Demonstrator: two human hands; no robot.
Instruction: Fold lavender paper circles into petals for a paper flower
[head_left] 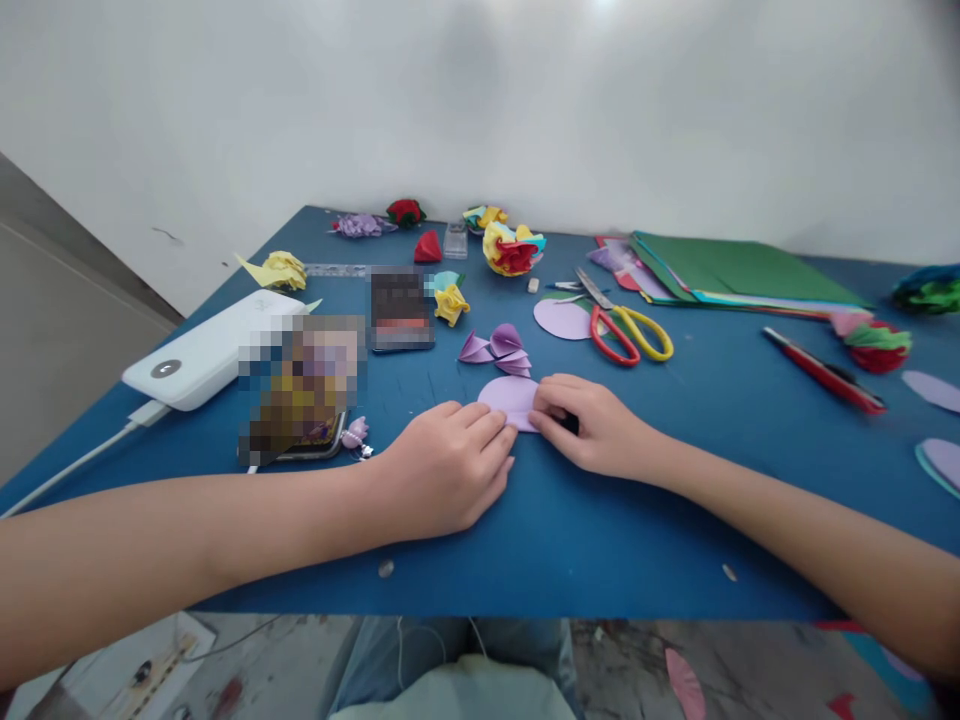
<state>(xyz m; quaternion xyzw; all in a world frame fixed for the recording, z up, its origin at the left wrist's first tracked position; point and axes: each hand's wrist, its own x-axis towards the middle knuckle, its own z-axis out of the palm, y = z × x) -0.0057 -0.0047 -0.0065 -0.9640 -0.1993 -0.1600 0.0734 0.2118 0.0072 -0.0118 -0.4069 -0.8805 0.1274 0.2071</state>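
A folded lilac paper piece (510, 398) lies on the blue table (637, 500) between my hands. My left hand (446, 470) rests palm down, its fingertips pressed on the paper's near left edge. My right hand (592, 425) has its fingers curled and pinches the paper's right edge against the table. Just beyond the paper lie folded lilac petals (499, 350).
Scissors (622, 325) with red and yellow handles and a lilac paper circle (562, 318) lie behind my right hand. A red cutter (823, 370) and stacked coloured sheets (735, 272) are at right. A white power bank (210, 348), a phone and paper flowers (512, 248) sit left and back.
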